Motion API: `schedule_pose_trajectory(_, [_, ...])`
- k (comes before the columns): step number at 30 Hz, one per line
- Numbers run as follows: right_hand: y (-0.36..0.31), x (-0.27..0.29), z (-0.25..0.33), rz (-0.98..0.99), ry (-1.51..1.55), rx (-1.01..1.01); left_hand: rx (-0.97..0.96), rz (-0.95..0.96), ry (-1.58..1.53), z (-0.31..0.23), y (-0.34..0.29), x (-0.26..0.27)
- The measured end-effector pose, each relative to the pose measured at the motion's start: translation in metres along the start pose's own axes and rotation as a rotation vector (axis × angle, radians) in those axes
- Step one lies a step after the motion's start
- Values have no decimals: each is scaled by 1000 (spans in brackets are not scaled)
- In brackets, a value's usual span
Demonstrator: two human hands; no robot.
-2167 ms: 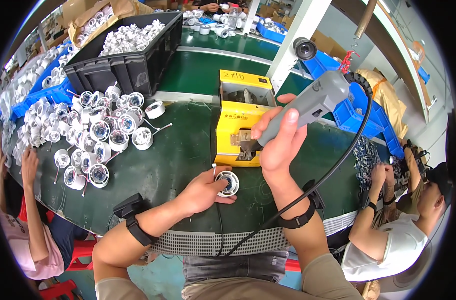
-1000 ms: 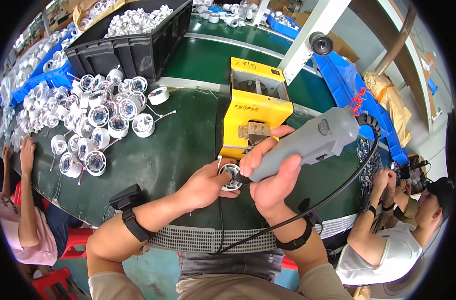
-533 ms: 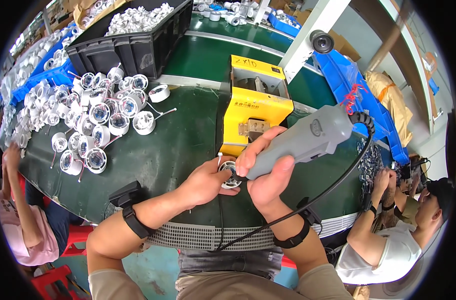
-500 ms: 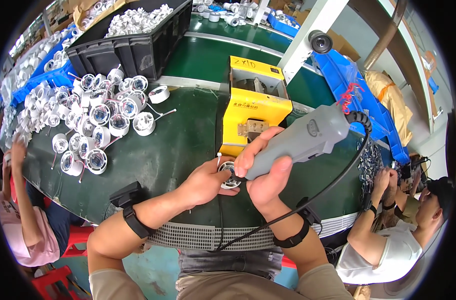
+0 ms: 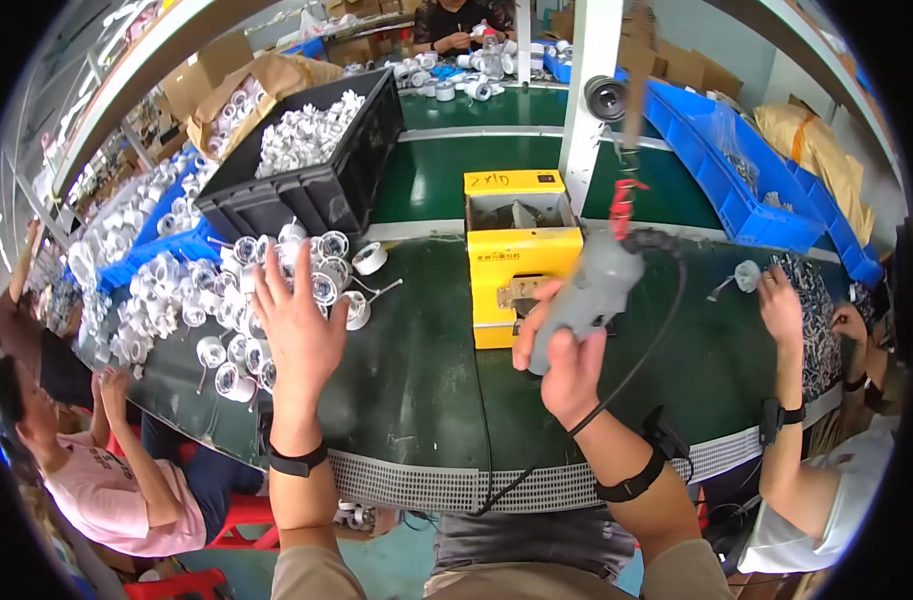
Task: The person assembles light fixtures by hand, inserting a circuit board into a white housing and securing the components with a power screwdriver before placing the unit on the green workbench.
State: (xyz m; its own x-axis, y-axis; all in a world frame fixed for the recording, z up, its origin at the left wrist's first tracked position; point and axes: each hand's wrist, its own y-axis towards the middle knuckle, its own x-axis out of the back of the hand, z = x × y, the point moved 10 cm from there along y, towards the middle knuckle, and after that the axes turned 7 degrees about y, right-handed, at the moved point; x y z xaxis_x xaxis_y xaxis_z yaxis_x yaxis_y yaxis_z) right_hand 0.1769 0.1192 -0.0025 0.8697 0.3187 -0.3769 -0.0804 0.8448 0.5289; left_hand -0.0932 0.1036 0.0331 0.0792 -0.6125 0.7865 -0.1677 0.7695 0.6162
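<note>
My left hand [image 5: 302,335] reaches with fingers spread to the near edge of a heap of white round housings [image 5: 239,385], some with circuit boards and short wires. Nothing shows in its grip, though the fingers partly cover the heap. In my right hand [image 5: 572,375] is a grey electric screwdriver [image 5: 595,290], held tilted in front of the yellow machine [image 5: 495,332]. A coiled red hanger and a black cable run from its upper end. Its tip is hidden behind my fingers. A single white housing [image 5: 747,276] with a wire lies far right, beside a co-worker's hand.
Behind the heap stands a black crate [image 5: 287,200] full of small white parts. Blue bins [image 5: 767,215] lie at the back right, past a white post [image 5: 581,140]. Co-workers sit left and right, and a small metal-parts pile [image 5: 812,320] is at the right.
My left hand has left the housing it held under the screwdriver and swung left, opening over the heap. The screwdriver has been lifted off. A housing now lies at the right. The view has shifted.
</note>
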Motion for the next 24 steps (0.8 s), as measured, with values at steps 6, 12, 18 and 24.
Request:
schedule_pose_trajectory(6, [7,3,10,76,-312,42,-195,132,-267,-57,-8,-34])
schedule_pose_trajectory(12, [20,13,14,92,-462,5,-364,557,-554,-101,-46,-61])
schedule_pose_trajectory(18, [38,196,42,-530,-790,-42,-634,640,-618,-128,-65,-55])
schedule_pose_trajectory(24, [23,248,11,-290,-1547,-112,-665,592,-604,-135,-66,-51])
